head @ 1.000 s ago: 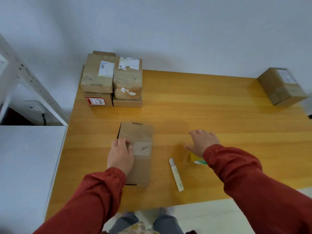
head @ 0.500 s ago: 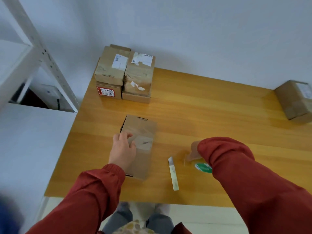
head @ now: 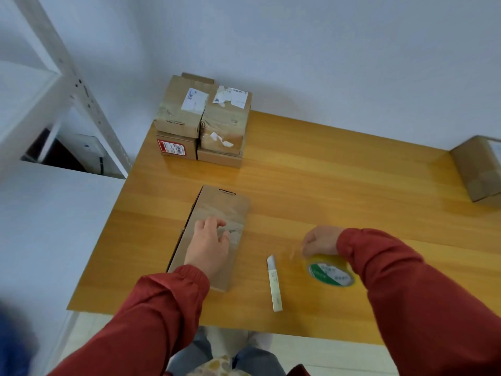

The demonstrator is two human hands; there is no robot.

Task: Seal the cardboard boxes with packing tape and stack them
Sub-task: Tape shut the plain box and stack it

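Flat cardbd box (head: pixel 225 207), glossy round tape roll (head: pixel 330 274)

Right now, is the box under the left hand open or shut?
Shut: the box lies with its top flat and closed under the left hand.

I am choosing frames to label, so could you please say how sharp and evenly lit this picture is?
Head view: soft, even light with a sheen on the table; head view: tape roll and taped box fairly sharp; head view: blue blur at lower left, shelf frame tilted by the wide lens.
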